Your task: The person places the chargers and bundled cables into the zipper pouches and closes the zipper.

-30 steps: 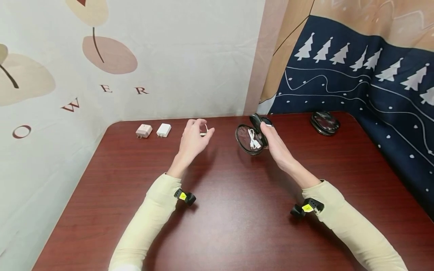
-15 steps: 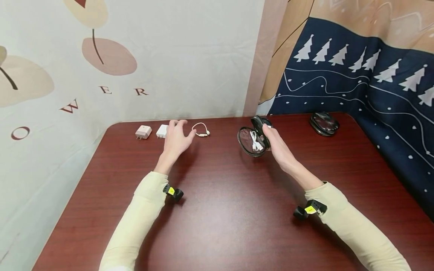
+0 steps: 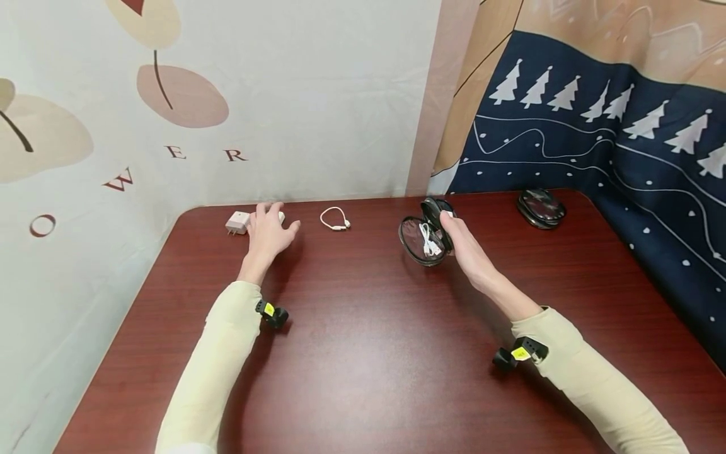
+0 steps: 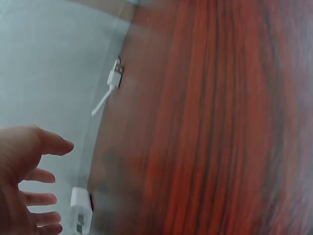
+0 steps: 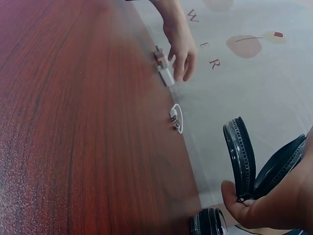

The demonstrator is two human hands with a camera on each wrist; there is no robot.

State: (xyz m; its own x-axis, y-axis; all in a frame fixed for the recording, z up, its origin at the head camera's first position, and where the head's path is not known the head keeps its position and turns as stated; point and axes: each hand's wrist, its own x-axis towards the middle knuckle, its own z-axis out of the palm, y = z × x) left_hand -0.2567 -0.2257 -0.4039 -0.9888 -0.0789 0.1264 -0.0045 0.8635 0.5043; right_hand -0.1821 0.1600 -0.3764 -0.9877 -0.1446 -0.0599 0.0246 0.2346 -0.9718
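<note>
My left hand (image 3: 268, 234) hovers with loosely spread fingers over a white plug charger (image 3: 281, 217), mostly hidden behind it in the head view. In the left wrist view that charger (image 4: 80, 208) lies just beyond the fingertips, apart from them. A pale pinkish plug charger (image 3: 238, 222) lies to its left. My right hand (image 3: 467, 252) grips a small round black zip case (image 3: 404, 246), unfolded, with a clear side. A coiled white cable (image 3: 429, 241) shows inside it. The right wrist view shows the two halves of the case (image 5: 237, 154) standing apart above the palm.
A short white cable (image 3: 336, 221) forms a loop on the table (image 3: 363, 328), between the hands near the back edge. Another round black case (image 3: 541, 208) lies closed at the back right. Curtain-like cloth (image 3: 317, 94) hangs right behind the table.
My left hand has let go of the short white cable, leaving it on the table, and has moved left to above the white charger. The right hand and its case stay almost still.
</note>
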